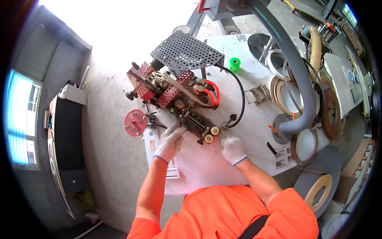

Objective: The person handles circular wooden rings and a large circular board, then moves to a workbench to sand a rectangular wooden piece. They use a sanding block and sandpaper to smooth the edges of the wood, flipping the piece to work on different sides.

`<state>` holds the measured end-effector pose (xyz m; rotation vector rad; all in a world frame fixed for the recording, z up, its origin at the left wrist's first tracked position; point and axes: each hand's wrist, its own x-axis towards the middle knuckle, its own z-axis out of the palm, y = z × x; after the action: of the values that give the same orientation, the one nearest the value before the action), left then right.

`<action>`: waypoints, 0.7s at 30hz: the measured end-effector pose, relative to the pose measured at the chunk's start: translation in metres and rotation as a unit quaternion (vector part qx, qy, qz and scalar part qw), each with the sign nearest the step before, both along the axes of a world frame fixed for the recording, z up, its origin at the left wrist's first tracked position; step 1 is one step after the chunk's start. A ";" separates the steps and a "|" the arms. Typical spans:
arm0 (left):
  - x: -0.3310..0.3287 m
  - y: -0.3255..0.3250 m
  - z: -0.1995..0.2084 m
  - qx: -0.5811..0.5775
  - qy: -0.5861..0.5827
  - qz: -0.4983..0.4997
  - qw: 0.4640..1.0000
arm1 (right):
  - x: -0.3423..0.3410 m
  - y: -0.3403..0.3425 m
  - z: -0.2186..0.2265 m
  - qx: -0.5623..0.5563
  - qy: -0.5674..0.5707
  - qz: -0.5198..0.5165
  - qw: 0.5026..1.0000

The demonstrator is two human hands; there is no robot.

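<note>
A compact bench machine (179,93) with red perforated plates, grey metal parts and orange-red tubing stands on a white tabletop (203,167). My left hand (170,140), in a white glove, is at the machine's near left side. Its fingers are bent together against a dark part; what they grip is hidden. Two cream rollers (211,134) stick out at the machine's near end. Just right of them, my right hand (233,149), also gloved, is low over the tabletop with curled fingers. It is slightly blurred, and anything inside it is hidden.
A perforated grey plate (187,49) rises behind the machine. A black cable (242,95) loops along its right. A thick grey hose (296,67) comes down on the right, among coils of strip (284,95). A green spool (234,64) and a red disc (135,122) flank the machine.
</note>
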<state>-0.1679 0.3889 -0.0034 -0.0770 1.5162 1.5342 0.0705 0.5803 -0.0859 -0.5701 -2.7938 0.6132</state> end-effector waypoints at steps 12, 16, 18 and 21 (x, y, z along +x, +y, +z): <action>0.144 -0.152 0.008 0.046 -0.140 0.243 0.959 | -0.020 -0.140 0.096 -0.130 0.145 0.190 0.962; 0.158 -0.220 -0.008 0.177 -0.221 0.312 0.907 | -0.018 -0.249 0.115 -0.134 0.172 0.395 0.892; 0.168 -0.269 -0.011 0.196 -0.208 0.336 0.898 | -0.022 -0.288 0.109 -0.086 0.175 0.427 0.883; 0.186 -0.328 -0.016 0.189 -0.218 0.376 0.881 | -0.021 -0.358 0.105 -0.044 0.178 0.458 0.870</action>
<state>0.0177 0.0609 -0.0192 -0.8092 0.8206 2.2037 0.0493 0.2220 0.0188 0.8523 -2.5328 0.8838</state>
